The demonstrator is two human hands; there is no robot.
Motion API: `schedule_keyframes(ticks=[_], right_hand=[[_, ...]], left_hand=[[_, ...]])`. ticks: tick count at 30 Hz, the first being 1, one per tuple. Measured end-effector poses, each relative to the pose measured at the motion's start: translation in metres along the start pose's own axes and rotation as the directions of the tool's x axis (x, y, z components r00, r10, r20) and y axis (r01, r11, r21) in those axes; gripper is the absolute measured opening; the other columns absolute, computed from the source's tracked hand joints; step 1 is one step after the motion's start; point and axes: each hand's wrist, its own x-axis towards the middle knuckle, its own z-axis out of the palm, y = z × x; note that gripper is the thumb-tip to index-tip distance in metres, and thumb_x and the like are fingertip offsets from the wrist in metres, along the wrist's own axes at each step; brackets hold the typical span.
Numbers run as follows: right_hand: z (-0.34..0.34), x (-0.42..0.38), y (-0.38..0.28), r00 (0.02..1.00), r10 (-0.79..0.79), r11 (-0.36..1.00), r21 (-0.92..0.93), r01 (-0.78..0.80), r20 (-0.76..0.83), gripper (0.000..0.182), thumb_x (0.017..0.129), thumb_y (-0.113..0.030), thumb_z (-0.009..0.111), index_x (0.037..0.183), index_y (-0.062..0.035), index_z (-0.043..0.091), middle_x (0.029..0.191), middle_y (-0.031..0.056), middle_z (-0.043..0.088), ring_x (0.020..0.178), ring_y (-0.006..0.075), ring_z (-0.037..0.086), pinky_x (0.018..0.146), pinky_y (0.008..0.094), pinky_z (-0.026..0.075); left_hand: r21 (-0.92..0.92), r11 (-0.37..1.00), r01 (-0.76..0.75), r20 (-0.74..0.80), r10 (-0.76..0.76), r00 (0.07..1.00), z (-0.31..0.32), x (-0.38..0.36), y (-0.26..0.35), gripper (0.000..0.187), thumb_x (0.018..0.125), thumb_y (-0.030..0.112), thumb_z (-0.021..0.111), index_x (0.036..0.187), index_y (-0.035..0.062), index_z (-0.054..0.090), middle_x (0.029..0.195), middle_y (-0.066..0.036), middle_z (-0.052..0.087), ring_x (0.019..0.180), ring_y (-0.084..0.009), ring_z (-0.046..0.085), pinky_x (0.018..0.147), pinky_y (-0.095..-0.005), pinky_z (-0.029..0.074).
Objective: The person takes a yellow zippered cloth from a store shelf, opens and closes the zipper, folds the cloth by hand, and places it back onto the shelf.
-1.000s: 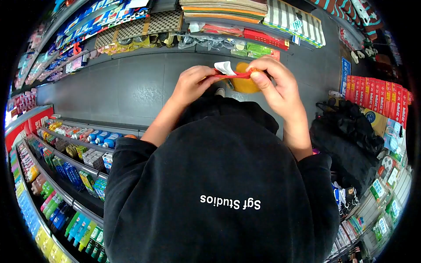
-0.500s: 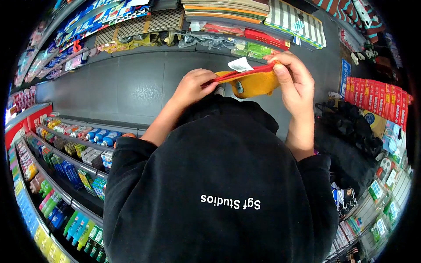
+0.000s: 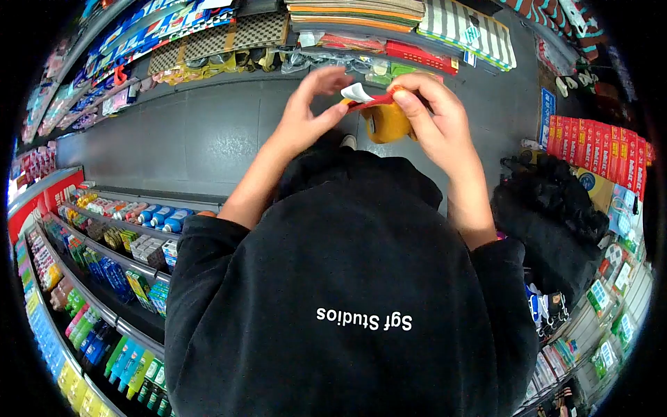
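A mustard-yellow cloth item point(image 3: 389, 126) with a red band along its top edge hangs in front of my chest. A white label point(image 3: 356, 93) sticks up from the band, and a small dark patch sits on the yellow side. My right hand point(image 3: 434, 115) is closed, pinching the right end of the red band between thumb and fingers. At the other end, my left hand point(image 3: 309, 111) is open, its fingers raised and blurred apart from the thumb. That thumb tip lies right at the left end of the band.
Shelves with blue bottles point(image 3: 178, 220) and boxed goods curve along my left. Ahead, stacked mats point(image 3: 354, 15) and a striped grey-white cloth point(image 3: 465, 35) fill a shelf over the grey floor point(image 3: 215, 128). On my right stand red boxes point(image 3: 597, 149) beside a black bag-like heap point(image 3: 549, 208).
My left hand has loosened from the band and lifted its fingers. My right hand has moved left with the cloth item, which is now bunched shorter and the label has shifted left.
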Motion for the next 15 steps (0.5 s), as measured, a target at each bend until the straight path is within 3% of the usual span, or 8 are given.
schedule_keyframes(ticks=[2, 4, 5, 8, 10, 14, 15], right_hand=[[0.005, 0.001, 0.004, 1.000, 0.027, 0.999, 0.031, -0.027, 0.008, 0.014, 0.086, -0.013, 0.056, 0.093, -0.0002, 0.057, 0.085, 0.0086, 0.060, 0.080, 0.0196, 0.057, 0.073, 0.0283, 0.044], [0.009, 0.001, 0.009, 0.999, 0.050, 0.997, 0.064, -0.051, 0.020, 0.015, 0.086, -0.013, 0.055, 0.093, -0.0002, 0.057, 0.085, 0.0087, 0.059, 0.080, 0.0197, 0.057, 0.073, 0.0286, 0.044], [0.010, 0.001, 0.012, 0.999, 0.049, 0.996, 0.073, -0.050, 0.014, 0.015, 0.087, -0.014, 0.055, 0.094, -0.0001, 0.057, 0.085, 0.0080, 0.060, 0.080, 0.0180, 0.057, 0.073, 0.0279, 0.044], [0.007, 0.001, 0.011, 0.996, 0.085, 0.989, 0.126, -0.083, -0.013, 0.016, 0.088, -0.014, 0.055, 0.094, 0.0001, 0.057, 0.086, 0.0063, 0.060, 0.081, 0.0143, 0.056, 0.073, 0.0262, 0.044], [0.006, -0.001, 0.014, 0.991, 0.134, 0.970, 0.209, -0.126, -0.023, 0.017, 0.088, -0.015, 0.055, 0.094, 0.0007, 0.058, 0.088, 0.0041, 0.061, 0.081, 0.0102, 0.055, 0.074, 0.0236, 0.044], [0.004, -0.002, 0.015, 0.986, 0.165, 0.963, 0.218, -0.156, -0.024, 0.017, 0.088, -0.013, 0.055, 0.099, -0.0001, 0.057, 0.088, 0.0043, 0.061, 0.082, 0.0100, 0.055, 0.073, 0.0236, 0.044], [0.004, -0.002, 0.015, 0.984, 0.179, 0.938, 0.305, -0.167, -0.012, 0.020, 0.087, -0.011, 0.056, 0.104, -0.0010, 0.055, 0.089, 0.0048, 0.061, 0.083, 0.0098, 0.055, 0.074, 0.0237, 0.044]], left_hand=[[-0.056, 0.997, -0.044, 0.003, 0.045, 0.999, 0.000, 0.020, 0.024, 0.045, 0.075, 0.014, 0.067, 0.116, 0.0027, 0.051, 0.107, -0.010, 0.059, 0.098, -0.0195, 0.056, 0.087, -0.0320, 0.043], [0.141, 0.962, -0.232, 0.195, 0.203, 0.960, -0.001, 0.035, 0.049, 0.043, 0.073, 0.013, 0.071, 0.111, 0.0015, 0.054, 0.099, -0.006, 0.060, 0.093, -0.0158, 0.056, 0.085, -0.0289, 0.043], [0.144, 0.962, -0.232, 0.195, 0.202, 0.960, 0.001, 0.040, 0.055, 0.043, 0.073, 0.013, 0.071, 0.111, 0.0015, 0.054, 0.099, -0.006, 0.060, 0.093, -0.0158, 0.056, 0.085, -0.0289, 0.043], [0.215, 0.970, -0.116, 0.274, 0.055, 0.960, 0.005, 0.048, 0.065, 0.040, 0.072, 0.017, 0.073, 0.105, 0.0020, 0.057, 0.083, -0.005, 0.060, 0.077, -0.0133, 0.054, 0.071, -0.0274, 0.046], [0.266, 0.957, -0.113, 0.304, 0.028, 0.952, 0.008, 0.047, 0.063, 0.039, 0.072, 0.017, 0.073, 0.104, 0.0022, 0.057, 0.082, -0.005, 0.060, 0.075, -0.0135, 0.054, 0.070, -0.0276, 0.046], [0.354, 0.930, -0.096, 0.331, -0.028, 0.943, 0.012, 0.048, 0.064, 0.032, 0.074, 0.019, 0.072, 0.097, 0.0018, 0.059, 0.081, -0.006, 0.059, 0.072, -0.0146, 0.053, 0.067, -0.0278, 0.045], [0.411, 0.907, -0.091, 0.331, -0.056, 0.942, 0.011, 0.048, 0.066, 0.030, 0.074, 0.020, 0.071, 0.095, 0.0014, 0.059, 0.080, -0.006, 0.059, 0.072, -0.0147, 0.053, 0.066, -0.0280, 0.045]])
